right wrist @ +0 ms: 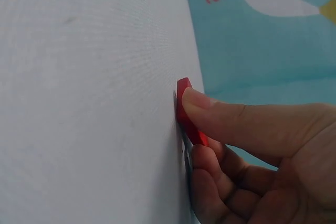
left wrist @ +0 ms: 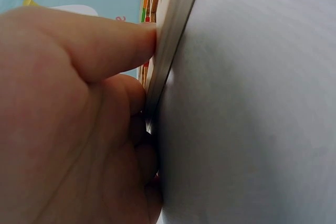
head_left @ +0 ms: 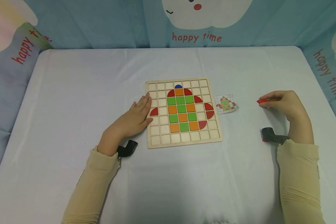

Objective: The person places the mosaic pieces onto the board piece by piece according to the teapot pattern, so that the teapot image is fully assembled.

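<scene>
A wooden grid board (head_left: pixel 184 144) lies mid-table, bearing orange and green squares, red quarter-round pieces and a blue half-round piece (head_left: pixel 178 86). My left hand (head_left: pixel 131 121) rests with extended fingers along the board's left edge; the left wrist view shows the thumb (left wrist: pixel 126 45) against its rim. One red quarter-round piece (head_left: pixel 154 111) sits in a cell close to those fingers. Off to the board's right, my right hand (head_left: pixel 287 102) pinches a red piece (right wrist: pixel 184 108) between thumb and fingers, low over the white cloth. Part of that piece is hidden by the thumb.
Beside the board's right edge lies a small printed pattern card (head_left: pixel 225 104). Another bit of red (head_left: pixel 264 140) shows under the black right wrist camera (head_left: pixel 268 134). Blue patterned curtains (head_left: pixel 100 25) border the white table (head_left: pixel 72 93) at the back and sides.
</scene>
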A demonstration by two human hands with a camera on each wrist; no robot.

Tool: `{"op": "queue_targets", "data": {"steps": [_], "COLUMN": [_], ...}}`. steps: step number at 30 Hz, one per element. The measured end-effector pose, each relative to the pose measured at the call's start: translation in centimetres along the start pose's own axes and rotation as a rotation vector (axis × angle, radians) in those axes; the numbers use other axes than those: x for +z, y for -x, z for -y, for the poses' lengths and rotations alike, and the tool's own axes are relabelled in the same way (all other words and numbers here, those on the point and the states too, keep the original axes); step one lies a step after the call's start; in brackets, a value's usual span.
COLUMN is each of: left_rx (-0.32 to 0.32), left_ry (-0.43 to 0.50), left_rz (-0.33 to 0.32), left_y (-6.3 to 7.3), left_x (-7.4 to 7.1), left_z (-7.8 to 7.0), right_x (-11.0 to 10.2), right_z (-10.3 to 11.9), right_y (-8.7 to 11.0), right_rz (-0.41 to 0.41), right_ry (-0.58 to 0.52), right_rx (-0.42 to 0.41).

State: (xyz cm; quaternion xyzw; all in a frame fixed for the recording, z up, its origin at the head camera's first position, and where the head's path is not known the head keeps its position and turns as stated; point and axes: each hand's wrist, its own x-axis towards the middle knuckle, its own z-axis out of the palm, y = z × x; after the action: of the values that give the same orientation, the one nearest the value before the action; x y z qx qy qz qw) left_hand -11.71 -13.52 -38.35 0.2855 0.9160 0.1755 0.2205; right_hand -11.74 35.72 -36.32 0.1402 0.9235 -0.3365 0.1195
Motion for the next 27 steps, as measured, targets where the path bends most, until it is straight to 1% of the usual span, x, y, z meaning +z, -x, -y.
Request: {"op": "queue_targets", "data": {"steps": [5,9,15,17,23,27], "left_rx": [-0.006,-0.009,-0.009,-0.009,-0.006,-0.002], "left_ry": [0.002,0.002,-0.003,0.0,0.002,0.005], "left_rz": [0.003,0.004,0.003,0.003,0.005,0.003], "left_y": [0.0,0.0,0.0,0.0,0.1,0.1], "left_x": [0.0,-0.1,-0.1,-0.1,-0.2,-0.2], "left_z": [-0.1,-0.2,-0.1,-0.1,-0.2,-0.3], "right_x": [-0.2,-0.1,-0.2,-0.3,-0.4,-0.6], "right_z": [0.2,0.5,0.8,1.0,1.3,1.3], "right_y": [0.1,0.1,0.2,0.2,0.4,0.6], "right_rz": [0.015,0.044,0.073,0.071,0.045,0.052], "right_ry": [0.063,0.112,0.128,0.153,0.261,0.282], "right_rx": [-0.05,-0.086,-0.123,-0.132,-0.117,-0.109]}}
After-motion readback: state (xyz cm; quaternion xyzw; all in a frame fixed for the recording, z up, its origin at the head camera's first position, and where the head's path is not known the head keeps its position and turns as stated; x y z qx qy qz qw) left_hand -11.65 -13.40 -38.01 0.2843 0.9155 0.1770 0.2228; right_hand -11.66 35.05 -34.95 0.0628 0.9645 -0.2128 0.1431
